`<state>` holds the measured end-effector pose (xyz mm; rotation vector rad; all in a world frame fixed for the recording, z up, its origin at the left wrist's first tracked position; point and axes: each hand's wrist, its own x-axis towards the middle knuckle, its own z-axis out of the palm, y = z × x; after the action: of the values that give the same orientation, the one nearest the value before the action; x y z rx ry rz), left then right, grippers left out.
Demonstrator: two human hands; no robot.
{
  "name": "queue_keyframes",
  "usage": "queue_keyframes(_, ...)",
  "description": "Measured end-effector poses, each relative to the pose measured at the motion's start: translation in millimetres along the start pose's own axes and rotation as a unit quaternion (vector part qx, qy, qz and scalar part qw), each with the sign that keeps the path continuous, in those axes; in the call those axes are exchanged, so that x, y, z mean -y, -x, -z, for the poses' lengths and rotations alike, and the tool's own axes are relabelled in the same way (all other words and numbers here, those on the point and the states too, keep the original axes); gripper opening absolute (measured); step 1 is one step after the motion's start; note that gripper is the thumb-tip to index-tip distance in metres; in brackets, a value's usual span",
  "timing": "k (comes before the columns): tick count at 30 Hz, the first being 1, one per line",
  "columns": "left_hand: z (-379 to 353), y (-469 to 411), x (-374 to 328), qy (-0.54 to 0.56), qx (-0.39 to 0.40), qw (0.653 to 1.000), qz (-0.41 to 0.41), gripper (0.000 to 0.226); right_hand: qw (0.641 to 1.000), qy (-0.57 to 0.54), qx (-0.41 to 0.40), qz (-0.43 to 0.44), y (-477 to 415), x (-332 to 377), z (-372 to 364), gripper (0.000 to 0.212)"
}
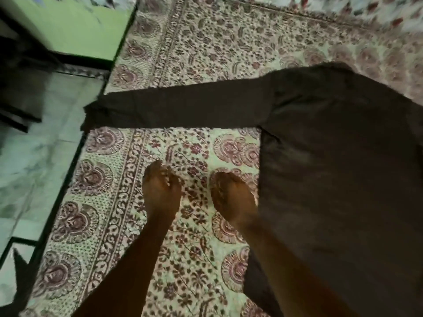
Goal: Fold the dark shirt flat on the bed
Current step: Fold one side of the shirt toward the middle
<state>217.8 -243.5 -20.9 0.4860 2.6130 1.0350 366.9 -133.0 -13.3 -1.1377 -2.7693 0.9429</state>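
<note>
The dark shirt (338,170) lies spread on the patterned bed sheet (206,42), filling the right side of the view. One long sleeve (183,108) stretches straight left, its cuff hanging over the bed's left edge. My left hand (161,188) hovers over bare sheet below the sleeve, fingers curled together with nothing in them. My right hand (232,195) is beside the shirt's left side edge, fingers curled downward. Motion blur hides whether it grips the cloth. My right forearm crosses the shirt's lower corner.
The bed's dark edge (68,179) runs diagonally down the left, with pale tiled floor (34,156) beyond it. A dark object (20,92) stands on the floor at the upper left. A green surface (75,26) lies at the top left.
</note>
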Motion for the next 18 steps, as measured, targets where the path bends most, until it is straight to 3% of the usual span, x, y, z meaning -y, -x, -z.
queue_keyframes(6,44,-120,29,0.062,-0.103,0.986,0.116,0.050,0.997,-0.012,0.064,0.048,-101,83,-30,0.050)
queue_keyframes(8,60,-157,40,0.047,-0.121,0.979,0.158,0.059,0.998,-0.002,0.032,0.062,-136,109,-38,0.043)
queue_keyframes(10,70,-187,48,0.008,-0.129,0.972,0.194,0.057,0.997,0.016,-0.005,0.074,-170,129,-46,0.049)
queue_keyframes(13,81,-224,65,-0.020,-0.101,0.968,0.229,0.060,0.998,0.027,-0.014,0.055,-211,155,-63,0.046)
queue_keyframes(15,85,-240,74,0.017,-0.079,0.972,0.221,0.059,0.997,0.065,-0.033,0.032,-221,167,-76,0.033)
queue_keyframes(18,90,-252,81,0.030,-0.133,0.972,0.189,0.043,0.989,0.102,-0.101,0.028,-223,175,-92,0.025)
